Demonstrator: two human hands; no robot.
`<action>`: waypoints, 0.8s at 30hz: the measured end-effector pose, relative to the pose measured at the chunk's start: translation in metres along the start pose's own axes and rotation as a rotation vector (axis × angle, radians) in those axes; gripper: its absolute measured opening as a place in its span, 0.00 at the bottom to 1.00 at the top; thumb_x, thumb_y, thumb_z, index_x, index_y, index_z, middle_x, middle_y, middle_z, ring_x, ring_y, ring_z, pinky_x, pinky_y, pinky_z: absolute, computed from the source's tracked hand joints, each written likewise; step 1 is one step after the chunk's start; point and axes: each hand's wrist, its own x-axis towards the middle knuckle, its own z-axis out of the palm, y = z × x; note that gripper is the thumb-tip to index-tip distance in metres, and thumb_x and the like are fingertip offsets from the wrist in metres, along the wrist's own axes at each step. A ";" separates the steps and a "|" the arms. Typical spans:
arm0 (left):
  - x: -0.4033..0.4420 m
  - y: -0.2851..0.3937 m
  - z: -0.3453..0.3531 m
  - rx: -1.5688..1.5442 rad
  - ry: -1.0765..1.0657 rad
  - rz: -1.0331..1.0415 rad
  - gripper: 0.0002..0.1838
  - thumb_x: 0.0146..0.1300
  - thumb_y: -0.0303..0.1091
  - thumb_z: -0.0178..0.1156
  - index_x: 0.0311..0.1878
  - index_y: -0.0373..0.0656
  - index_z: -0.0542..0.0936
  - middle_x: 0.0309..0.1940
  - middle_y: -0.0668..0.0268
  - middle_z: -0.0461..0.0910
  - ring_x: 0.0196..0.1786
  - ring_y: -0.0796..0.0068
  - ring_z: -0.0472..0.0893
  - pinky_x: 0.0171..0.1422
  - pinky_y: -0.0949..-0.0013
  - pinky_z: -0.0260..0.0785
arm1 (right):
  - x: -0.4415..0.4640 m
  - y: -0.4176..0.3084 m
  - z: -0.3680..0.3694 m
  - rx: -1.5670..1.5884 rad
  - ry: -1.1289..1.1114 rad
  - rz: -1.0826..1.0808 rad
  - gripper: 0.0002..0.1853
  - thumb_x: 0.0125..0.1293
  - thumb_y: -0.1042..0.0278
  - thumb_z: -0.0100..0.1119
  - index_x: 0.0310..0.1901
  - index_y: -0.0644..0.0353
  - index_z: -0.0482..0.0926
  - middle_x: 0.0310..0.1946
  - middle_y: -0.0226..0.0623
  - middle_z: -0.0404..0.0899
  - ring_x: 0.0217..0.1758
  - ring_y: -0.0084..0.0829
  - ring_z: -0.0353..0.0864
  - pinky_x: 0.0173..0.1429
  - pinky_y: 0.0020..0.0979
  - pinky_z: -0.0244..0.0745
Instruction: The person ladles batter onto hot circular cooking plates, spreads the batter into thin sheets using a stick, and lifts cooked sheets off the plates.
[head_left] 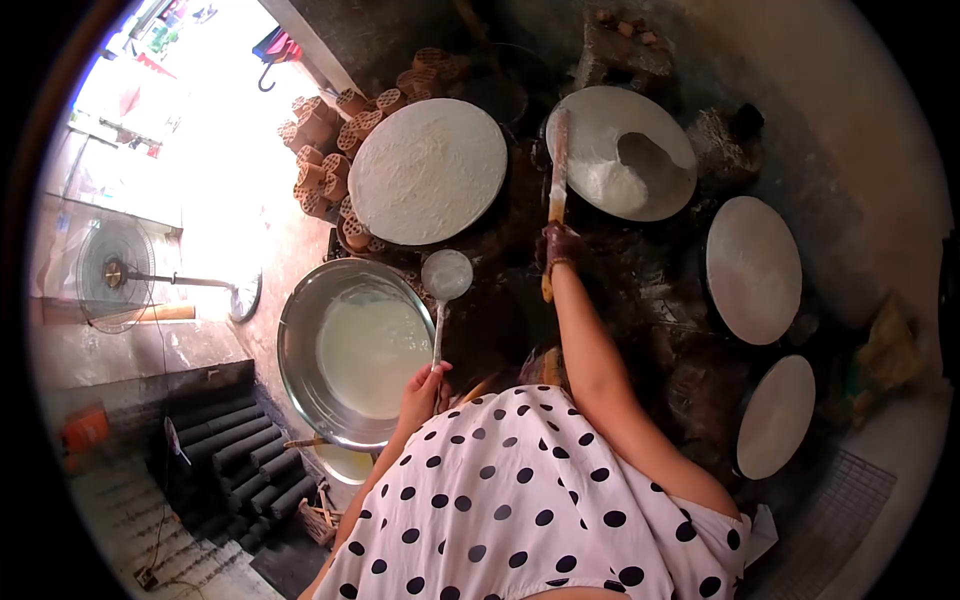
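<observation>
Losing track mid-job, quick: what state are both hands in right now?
Left hand: closed, holding the ladle.
Right hand: closed, holding the paddle.

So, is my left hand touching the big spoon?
Touching. The head view shows the left hand gripping the big spoon at the near end of its handle.

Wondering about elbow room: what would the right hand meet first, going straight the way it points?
Following its stick, the right hand would probably meet the left edge of the upper-right pan, though height is unclear; it might pass above.
</observation>
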 end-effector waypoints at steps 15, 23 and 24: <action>0.018 0.025 0.024 0.017 -0.167 0.036 0.11 0.74 0.39 0.48 0.47 0.43 0.76 0.17 0.71 0.70 0.13 0.81 0.66 0.18 0.77 0.57 | -0.040 -0.043 -0.086 -0.389 0.019 0.045 0.12 0.61 0.58 0.58 0.29 0.57 0.82 0.16 0.35 0.77 0.12 0.32 0.74 0.16 0.35 0.66; 0.033 0.038 0.064 0.064 -0.119 0.039 0.11 0.73 0.41 0.50 0.47 0.46 0.77 0.17 0.72 0.69 0.14 0.82 0.65 0.18 0.78 0.55 | 0.003 -0.065 -0.235 -0.343 0.182 -0.061 0.13 0.61 0.57 0.57 0.25 0.55 0.77 0.14 0.31 0.73 0.10 0.28 0.69 0.14 0.34 0.63; 0.035 0.041 0.072 0.068 -0.122 0.038 0.11 0.73 0.41 0.50 0.47 0.46 0.77 0.17 0.72 0.69 0.14 0.83 0.65 0.18 0.78 0.55 | 0.014 -0.081 -0.242 -0.548 0.230 -0.081 0.13 0.63 0.55 0.53 0.26 0.51 0.78 0.15 0.28 0.75 0.13 0.28 0.72 0.18 0.32 0.65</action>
